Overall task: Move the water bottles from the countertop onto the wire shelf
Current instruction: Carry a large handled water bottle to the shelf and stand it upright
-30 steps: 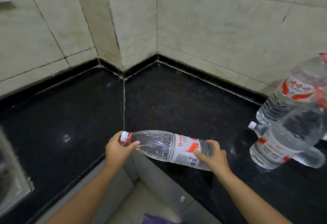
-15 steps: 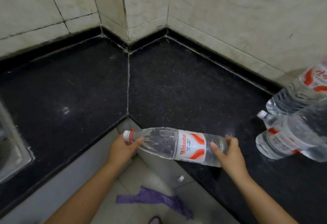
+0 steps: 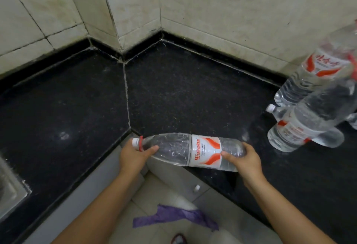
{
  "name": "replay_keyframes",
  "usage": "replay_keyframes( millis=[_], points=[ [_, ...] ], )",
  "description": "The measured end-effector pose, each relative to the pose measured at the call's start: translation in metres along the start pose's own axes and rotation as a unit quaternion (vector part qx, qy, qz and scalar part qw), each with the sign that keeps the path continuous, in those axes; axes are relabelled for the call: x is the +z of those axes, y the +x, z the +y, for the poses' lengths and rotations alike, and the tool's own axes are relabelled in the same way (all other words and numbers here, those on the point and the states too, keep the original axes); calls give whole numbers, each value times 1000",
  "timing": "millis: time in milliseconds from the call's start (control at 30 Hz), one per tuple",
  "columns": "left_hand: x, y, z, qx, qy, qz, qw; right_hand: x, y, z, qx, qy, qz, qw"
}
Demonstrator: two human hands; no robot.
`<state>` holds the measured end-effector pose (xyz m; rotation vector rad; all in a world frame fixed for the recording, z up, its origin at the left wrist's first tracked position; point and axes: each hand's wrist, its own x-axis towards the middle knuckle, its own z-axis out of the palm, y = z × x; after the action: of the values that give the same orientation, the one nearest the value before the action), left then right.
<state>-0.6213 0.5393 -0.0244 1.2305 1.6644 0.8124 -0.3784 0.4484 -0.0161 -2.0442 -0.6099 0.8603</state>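
Note:
I hold a large clear water bottle [image 3: 193, 151] with a white and red label sideways, over the front corner edge of the black countertop [image 3: 183, 89]. My left hand [image 3: 133, 157] grips its neck just below the white cap. My right hand [image 3: 245, 158] grips its base end. Several more clear bottles [image 3: 309, 112] with red and white labels lie piled on the countertop at the right, some leaning on the wall. No wire shelf shows in this view.
Beige tiled walls [image 3: 212, 8] meet in a corner behind the counter. A steel sink edge [image 3: 9, 189] shows at the far left. Below, on the tiled floor, lies a purple rag [image 3: 173, 216]. A grey cabinet front with a small white knob [image 3: 197, 187] sits under the counter.
Both hands have drawn the bottle back toward me, from over the counter to its front corner. The view has tilted down, showing more floor and the purple rag.

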Motion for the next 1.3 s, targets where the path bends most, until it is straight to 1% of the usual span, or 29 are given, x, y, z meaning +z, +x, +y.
replay_keyframes(
  millis=[133,267,367,467,633,767,933,1033,1133,1233,1300],
  points=[
    [19,-11,23,72,-3,-19,997,-37,-14,7,-2,66,61,996],
    [64,-43,50,126,-13,-43,991,-110,-34,17,-26,103,137,985],
    [108,-86,75,156,-27,-92,983,-174,-57,38,-30,123,199,972],
    [157,-145,98,202,-45,-147,967,-245,-94,70,-31,151,264,952],
    [241,-278,121,275,-57,-249,927,-369,-172,143,-27,181,374,909],
    [305,-396,134,321,-72,-323,887,-468,-241,203,-31,200,456,866],
    [368,-534,171,373,-100,-406,828,-580,-312,263,-47,212,544,810],
    [406,-599,194,402,-125,-430,799,-641,-339,282,-81,197,590,778],
    [447,-650,218,415,-165,-440,779,-699,-352,288,-121,168,631,747],
    [491,-694,248,412,-202,-458,761,-761,-352,291,-143,154,646,734],
    [520,-718,268,424,-214,-451,756,-804,-342,295,-152,140,654,727]
  ],
)
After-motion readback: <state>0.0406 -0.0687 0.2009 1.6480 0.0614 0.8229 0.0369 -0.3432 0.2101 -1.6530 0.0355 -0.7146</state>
